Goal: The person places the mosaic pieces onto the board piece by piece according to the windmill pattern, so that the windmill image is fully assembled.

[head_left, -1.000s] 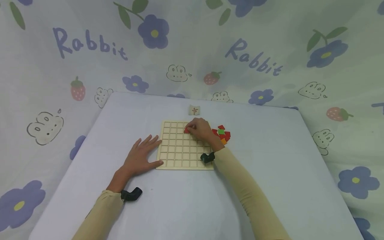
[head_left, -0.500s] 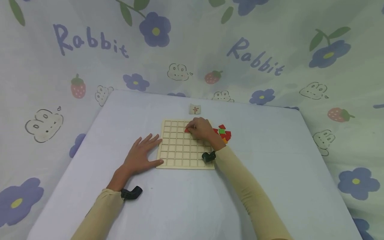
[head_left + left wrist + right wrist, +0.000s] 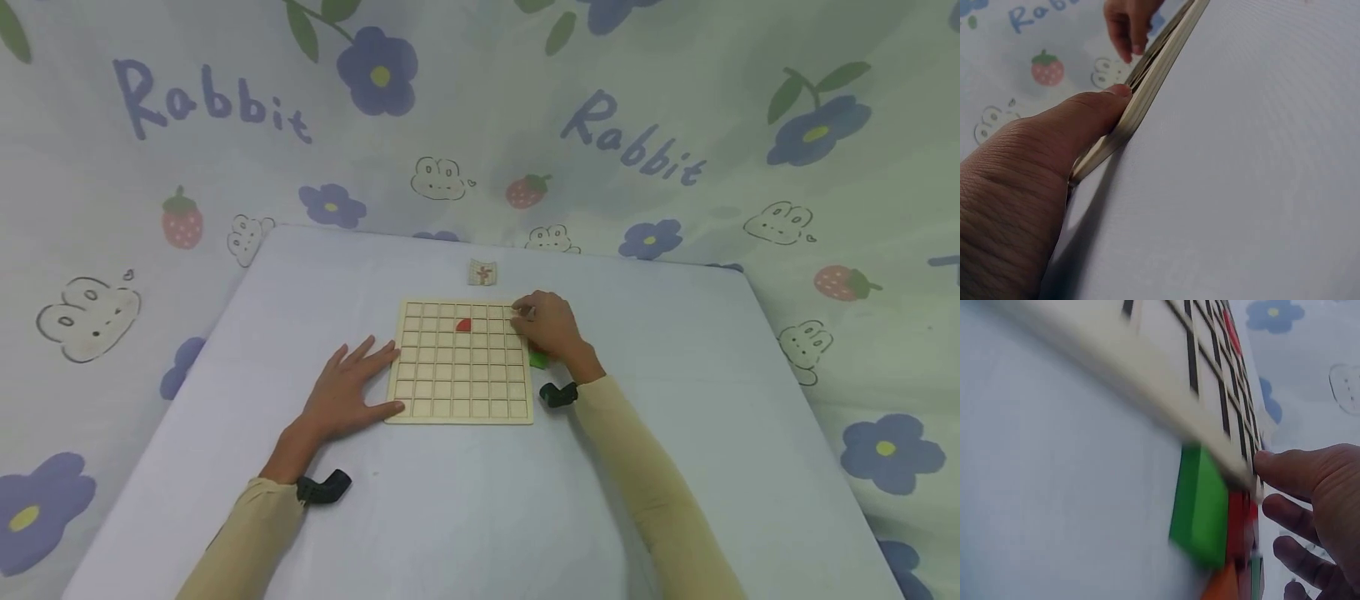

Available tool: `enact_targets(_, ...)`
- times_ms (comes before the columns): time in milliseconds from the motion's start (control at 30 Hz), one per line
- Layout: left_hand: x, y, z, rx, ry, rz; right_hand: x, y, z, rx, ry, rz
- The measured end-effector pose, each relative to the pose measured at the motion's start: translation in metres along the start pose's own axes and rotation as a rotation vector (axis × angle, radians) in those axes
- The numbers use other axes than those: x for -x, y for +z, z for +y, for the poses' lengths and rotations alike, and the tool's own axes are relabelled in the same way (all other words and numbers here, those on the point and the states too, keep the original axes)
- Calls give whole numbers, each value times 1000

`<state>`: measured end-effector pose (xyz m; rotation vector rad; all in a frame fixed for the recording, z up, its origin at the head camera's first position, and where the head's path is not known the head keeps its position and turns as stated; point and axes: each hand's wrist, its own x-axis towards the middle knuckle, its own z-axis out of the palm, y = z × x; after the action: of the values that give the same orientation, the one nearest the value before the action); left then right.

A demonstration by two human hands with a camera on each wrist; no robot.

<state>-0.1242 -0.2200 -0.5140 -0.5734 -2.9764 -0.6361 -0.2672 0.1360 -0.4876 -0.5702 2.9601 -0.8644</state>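
Observation:
A pale wooden grid board (image 3: 442, 415) lies on the table. One red tile (image 3: 465, 326) with a curved side sits in a cell of its upper rows. My left hand (image 3: 347, 392) lies spread at the board's left side, its thumb on the rim; the left wrist view shows the thumb (image 3: 1094, 112) against the edge. Beyond the right rim, my right hand (image 3: 552, 325) hovers over the loose tiles, fingers bent and apart with nothing seen between them. A green block (image 3: 1200, 503), a red block (image 3: 1235, 525) and an orange one (image 3: 1222, 586) show beneath it; the hand hides most from the head view.
Behind the board lies a small card (image 3: 482, 272) printed with a reddish pattern on a grid. A white cloth covers the table (image 3: 450, 517). A curtain (image 3: 480, 108) with flowers, rabbits and strawberries hangs at the back.
My right hand has let go of the red tile, which stays in its cell, and has moved right, over the loose tiles. My left hand keeps its place on the board's edge.

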Motion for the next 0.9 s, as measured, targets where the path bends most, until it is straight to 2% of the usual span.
enact_targets(167, 1, 1, -1, -17, -2, -6, 9, -9, 17, 107, 26, 0)
enact_targets(400, -1, 2, -2, -17, 9, 1, 18, -17, 21, 147, 74, -70)
enact_targets(567, -1, 1, -1, -9, 7, 8, 20, -19, 19, 106, 99, -103)
enact_targets(900, -1, 2, 0, -2, 2, 13, 21, -22, 17, -77, 143, -104)
